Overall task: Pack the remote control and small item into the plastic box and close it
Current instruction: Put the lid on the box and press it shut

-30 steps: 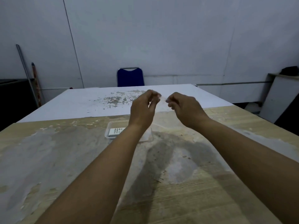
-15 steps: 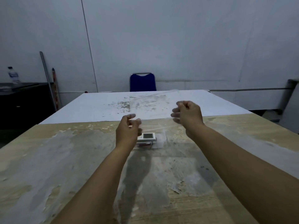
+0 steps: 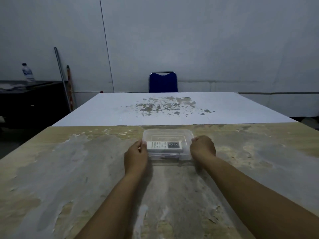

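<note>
A clear plastic box (image 3: pixel 168 157) sits on the worn wooden table (image 3: pixel 69 169), straight ahead of me. A clear lid (image 3: pixel 167 133) lies on top of it. Through the lid I see a white remote control (image 3: pixel 164 146) with a dark display, lying crosswise inside. A small dark and reddish item (image 3: pixel 163 158) shows faintly under the remote. My left hand (image 3: pixel 136 155) pinches the lid's left edge. My right hand (image 3: pixel 203 148), fingers curled, grips the lid's right edge.
A white tabletop (image 3: pixel 172 109) with scraped patches adjoins the wooden one at the far side. A blue chair (image 3: pixel 163 82) stands behind it. At the far left are a dark cabinet (image 3: pixel 32 100), a water bottle (image 3: pixel 27 72) and leaning poles (image 3: pixel 63 78).
Both hands held the clear lid up in the air before; they have come down and apart, and the lid now rests on the box over the remote.
</note>
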